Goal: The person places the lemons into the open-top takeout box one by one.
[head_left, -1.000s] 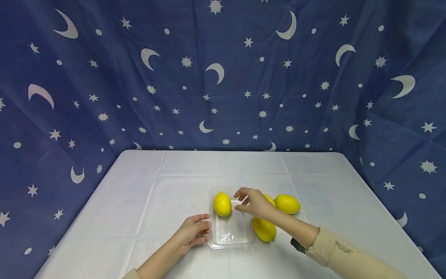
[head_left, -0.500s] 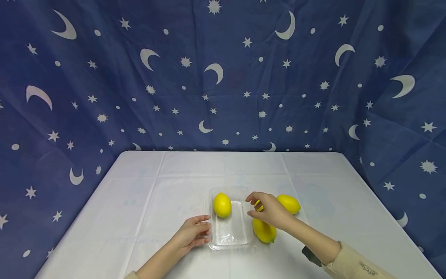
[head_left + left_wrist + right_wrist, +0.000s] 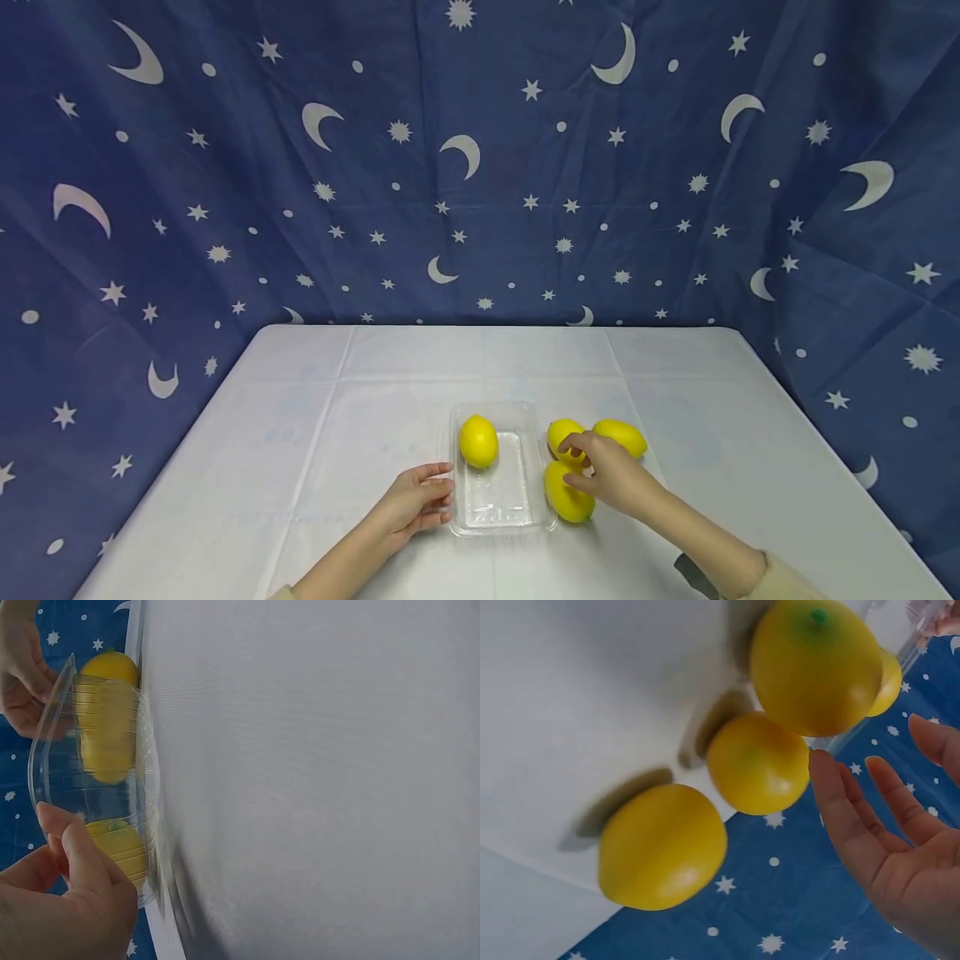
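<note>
Head view: left hand flat against clear tray; right hand loose over lemons; no legible writing.

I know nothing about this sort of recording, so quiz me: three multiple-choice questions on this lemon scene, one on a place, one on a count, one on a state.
1. Where does the clear tray sit?
A. between the two hands
B. at the far edge of the table
C. on top of the lemons

2. How many lemons lie on the table outside the tray?
A. one
B. three
C. five

3. What is the left hand doing?
A. lifting a lemon
B. hanging in the air away from everything
C. resting its fingers on the tray's rim

Answers:
1 A: the left hand is at its left side and the right hand at its right.
2 B: three lemons cluster right of the tray, and one lemon lies inside.
3 C: the left wrist view shows fingers on the clear rim.
</note>
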### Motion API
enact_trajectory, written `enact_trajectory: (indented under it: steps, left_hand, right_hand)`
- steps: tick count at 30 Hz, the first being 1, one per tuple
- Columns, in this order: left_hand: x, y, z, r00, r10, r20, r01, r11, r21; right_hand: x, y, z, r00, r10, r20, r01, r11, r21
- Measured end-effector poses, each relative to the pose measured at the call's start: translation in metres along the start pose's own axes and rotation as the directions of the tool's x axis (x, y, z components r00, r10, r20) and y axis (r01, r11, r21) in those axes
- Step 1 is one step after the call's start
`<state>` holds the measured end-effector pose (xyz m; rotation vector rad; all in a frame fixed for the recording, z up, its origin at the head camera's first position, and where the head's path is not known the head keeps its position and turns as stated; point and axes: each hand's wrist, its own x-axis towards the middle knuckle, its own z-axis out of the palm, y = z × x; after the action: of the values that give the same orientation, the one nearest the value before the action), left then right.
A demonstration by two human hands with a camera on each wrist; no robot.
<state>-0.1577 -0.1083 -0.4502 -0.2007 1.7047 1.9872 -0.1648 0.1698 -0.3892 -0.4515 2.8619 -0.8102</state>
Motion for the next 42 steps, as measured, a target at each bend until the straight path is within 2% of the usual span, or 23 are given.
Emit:
enact_trajectory:
  steps: [6, 12, 23, 32, 37, 42]
  left_hand:
    - [0.0, 0.0, 0.0, 1.0, -0.005, -0.002, 0.005, 1.0, -0.002]
    - [0.0, 0.0, 0.0, 1.0, 0.0, 0.006, 0.0, 1.0, -0.007]
    - [-0.002, 0.0, -0.004, 1.0, -0.003, -0.005, 0.003, 1.0, -0.009]
    - [-0.002, -0.001, -0.006, 1.0, 0.001, 0.008, -0.001, 1.0, -0.009]
    - [-0.002, -0.002, -0.007, 1.0, 0.005, 0.016, -0.005, 1.0, -0.012]
    - [-0.002, -0.003, -0.006, 1.0, 0.007, 0.021, -0.006, 1.0, -0.028]
  right_hand:
    - [-0.005, 0.009, 0.007, 0.999, -0.03, -0.023, 0.03, 0.999, -0.028]
    - [-0.005, 0.014, 0.016, 1.0, -0.026, -0.003, 0.026, 0.999, -0.026]
    - [-0.004, 0.016, 0.02, 0.987, -0.089, 0.135, 0.087, 0.996, 0.019]
    - [-0.006, 0.023, 0.022, 0.968, -0.131, 0.212, 0.106, 0.986, 0.127]
    - [-0.006, 0.026, 0.023, 0.968, -0.147, 0.202, 0.122, 0.984, 0.129]
    - [-0.008, 0.026, 0.022, 0.982, -0.101, 0.159, 0.084, 0.99, 0.109]
